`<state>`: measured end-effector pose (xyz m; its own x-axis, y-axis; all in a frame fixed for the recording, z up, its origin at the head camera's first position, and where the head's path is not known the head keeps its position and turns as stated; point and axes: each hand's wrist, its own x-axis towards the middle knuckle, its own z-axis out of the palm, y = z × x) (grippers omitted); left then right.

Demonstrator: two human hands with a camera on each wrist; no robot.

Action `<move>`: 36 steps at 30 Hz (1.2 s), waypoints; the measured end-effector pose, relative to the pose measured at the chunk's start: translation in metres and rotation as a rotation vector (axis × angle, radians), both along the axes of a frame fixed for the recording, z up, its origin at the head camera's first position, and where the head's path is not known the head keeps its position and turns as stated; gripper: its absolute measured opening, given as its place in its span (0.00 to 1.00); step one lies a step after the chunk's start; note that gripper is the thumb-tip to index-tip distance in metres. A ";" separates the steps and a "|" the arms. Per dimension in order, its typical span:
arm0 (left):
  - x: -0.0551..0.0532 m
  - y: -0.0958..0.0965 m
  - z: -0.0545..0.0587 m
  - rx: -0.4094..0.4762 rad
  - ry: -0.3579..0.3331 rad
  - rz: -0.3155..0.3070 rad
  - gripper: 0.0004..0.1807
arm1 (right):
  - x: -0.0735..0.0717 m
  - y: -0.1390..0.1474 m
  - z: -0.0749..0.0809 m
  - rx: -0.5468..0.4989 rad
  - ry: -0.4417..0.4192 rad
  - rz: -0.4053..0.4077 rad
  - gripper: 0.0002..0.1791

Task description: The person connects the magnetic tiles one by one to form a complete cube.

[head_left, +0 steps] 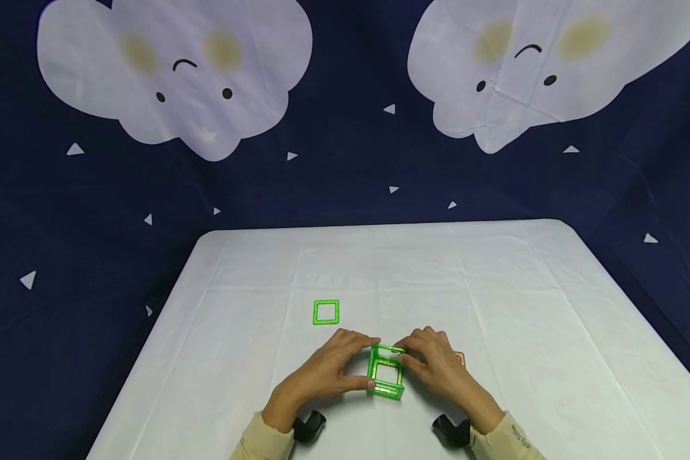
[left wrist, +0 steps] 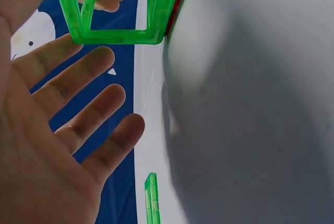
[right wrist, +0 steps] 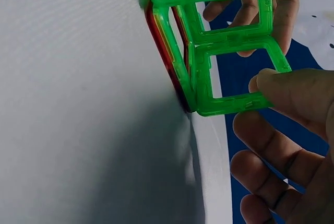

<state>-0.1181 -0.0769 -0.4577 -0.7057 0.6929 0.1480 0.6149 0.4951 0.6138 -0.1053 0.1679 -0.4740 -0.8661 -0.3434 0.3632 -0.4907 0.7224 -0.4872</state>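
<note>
Cream sleeves [head_left: 266,439] reach toward a green box [head_left: 386,390] on the white bench [head_left: 241,287], the left hand [head_left: 320,370] gripping one side in its fingers [left wrist: 49,57], apparently as a brace, while the right hand [head_left: 437,365] pinches the opposite wall [right wrist: 235,104].

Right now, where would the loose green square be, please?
In the head view, the loose green square lies on the white table, left of centre, just beyond the left hand.

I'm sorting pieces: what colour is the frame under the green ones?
Red; the right wrist view shows that bottom frame best.
</note>
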 end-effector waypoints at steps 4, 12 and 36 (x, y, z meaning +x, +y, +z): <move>0.001 -0.001 0.000 0.001 0.002 0.007 0.37 | 0.000 0.000 0.002 -0.002 -0.023 0.005 0.09; 0.003 -0.002 0.000 0.015 0.020 0.032 0.37 | -0.001 0.004 0.009 -0.045 -0.051 0.007 0.10; 0.019 0.002 -0.003 0.000 0.107 0.152 0.37 | -0.030 0.007 0.019 -0.029 -0.091 0.007 0.10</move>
